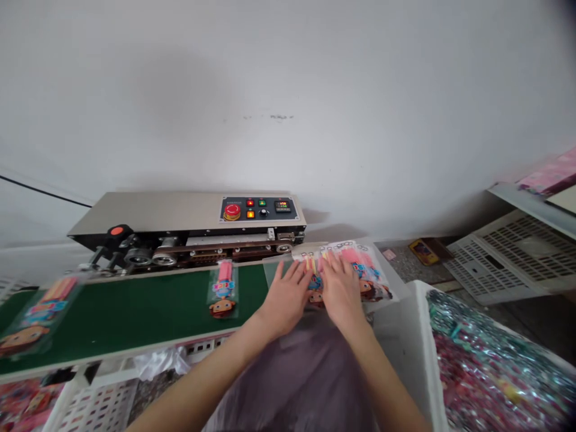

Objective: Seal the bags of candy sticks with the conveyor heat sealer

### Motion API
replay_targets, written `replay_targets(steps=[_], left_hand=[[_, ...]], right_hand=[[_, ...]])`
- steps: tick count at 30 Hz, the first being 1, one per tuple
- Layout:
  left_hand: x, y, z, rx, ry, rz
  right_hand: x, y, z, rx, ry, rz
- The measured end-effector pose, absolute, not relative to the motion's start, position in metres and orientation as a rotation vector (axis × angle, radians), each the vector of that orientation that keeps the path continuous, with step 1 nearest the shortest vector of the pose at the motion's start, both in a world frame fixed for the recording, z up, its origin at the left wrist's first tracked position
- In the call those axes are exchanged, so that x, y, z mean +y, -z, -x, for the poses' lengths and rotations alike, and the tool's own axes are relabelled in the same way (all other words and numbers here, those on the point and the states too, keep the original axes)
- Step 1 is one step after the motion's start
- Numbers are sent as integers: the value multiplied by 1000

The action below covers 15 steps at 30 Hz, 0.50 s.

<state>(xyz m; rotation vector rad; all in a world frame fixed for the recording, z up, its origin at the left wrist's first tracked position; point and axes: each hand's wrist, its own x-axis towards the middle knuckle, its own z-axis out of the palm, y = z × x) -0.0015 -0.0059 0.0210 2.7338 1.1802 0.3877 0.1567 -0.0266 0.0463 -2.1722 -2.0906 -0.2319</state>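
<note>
In the head view, your left hand [289, 298] and right hand [341, 292] lie near each other, palms down, fingers stretched over flat, clear plastic packets with pink contents and brown cartoon faces [369, 275], just right of the long green conveyor belt [153, 312] and beige metal machine [153, 211]. They look light, with slick, floppy film around a likely stiffer filling that could snap or crease. A flat grip on the filled middle should suit, sparing the thin film edges.

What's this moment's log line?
left hand: on packets | right hand: on packets | green belt: two more packets | control panel: lit
</note>
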Motion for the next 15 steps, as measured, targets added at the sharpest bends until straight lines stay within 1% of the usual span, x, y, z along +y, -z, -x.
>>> replay_targets(steps=[4,7,10,15], left_hand=[[-5,-7,-21,1119,-329,-2750],[-2,3,-13,1120,-335,-2785],[4,5,2,1085,-319,-2824],[9,3,12,1025,-300,-2855]], right_hand=[[-33,-44,-184,-2167,296,2220],[-37,-32,-184,-2221,311,2154],[-39,-25,-176,-2153,335,2148],[-22,-38,-161,-2163,213,2048]])
